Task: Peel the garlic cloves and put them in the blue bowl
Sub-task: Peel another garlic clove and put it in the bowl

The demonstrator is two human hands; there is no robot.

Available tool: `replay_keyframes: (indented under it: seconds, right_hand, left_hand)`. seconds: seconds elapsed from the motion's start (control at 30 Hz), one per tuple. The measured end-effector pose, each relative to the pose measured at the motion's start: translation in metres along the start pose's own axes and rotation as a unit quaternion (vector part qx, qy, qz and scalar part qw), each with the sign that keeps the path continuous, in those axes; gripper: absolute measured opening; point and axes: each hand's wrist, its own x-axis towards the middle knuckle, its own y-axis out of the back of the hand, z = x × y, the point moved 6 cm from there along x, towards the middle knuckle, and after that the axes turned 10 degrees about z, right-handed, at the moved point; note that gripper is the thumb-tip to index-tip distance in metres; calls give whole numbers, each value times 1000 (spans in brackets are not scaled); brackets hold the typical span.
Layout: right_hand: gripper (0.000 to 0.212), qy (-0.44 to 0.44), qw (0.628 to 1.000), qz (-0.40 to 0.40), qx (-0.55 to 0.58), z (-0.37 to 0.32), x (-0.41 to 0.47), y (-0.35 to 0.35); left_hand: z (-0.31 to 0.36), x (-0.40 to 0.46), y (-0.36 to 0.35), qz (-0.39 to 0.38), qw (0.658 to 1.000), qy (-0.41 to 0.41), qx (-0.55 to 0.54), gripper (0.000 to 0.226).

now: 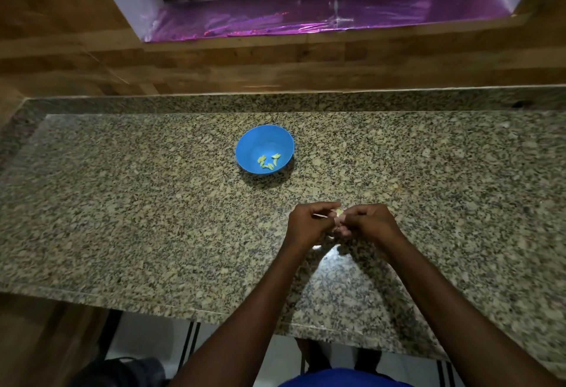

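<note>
While both hands meet low over the speckled stone table (153,203), the left hand (307,224) and the right hand (369,222) pinch a small pale garlic clove (338,211) between them. The fingers (324,207) of each hand are curled tight on it. The view there is small, so the skin may be partly off. The blue bowl (245,147) sits farther back, apart from the hands, with a few peeled cloves (268,162) inside.
</note>
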Motion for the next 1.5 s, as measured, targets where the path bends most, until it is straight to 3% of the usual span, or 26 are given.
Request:
replay_keyframes:
  seconds: [0.5,0.63,0.97,1.3,1.5]
  right_hand:
    - [3,-49,998,-30,15,3,1,-1]
    - [5,-22,998,-18,-49,-3,0,-2]
    - [15,30,986,51,-153,-1,3,-6]
    - [19,78,971,30,-224,-4,-5,-6]
    - [20,42,988,11,-149,3,-5,1]
  left_hand:
    - [1,-4,-1,-19,1000,-4,4,35]
    - [4,-5,-1,-47,999,-14,22,44]
    - [8,-11,-3,-13,995,-58,80,49]
    - [-8,-9,-5,-19,999,10,29,43]
    - [-12,-11,-8,-26,999,22,8,38]
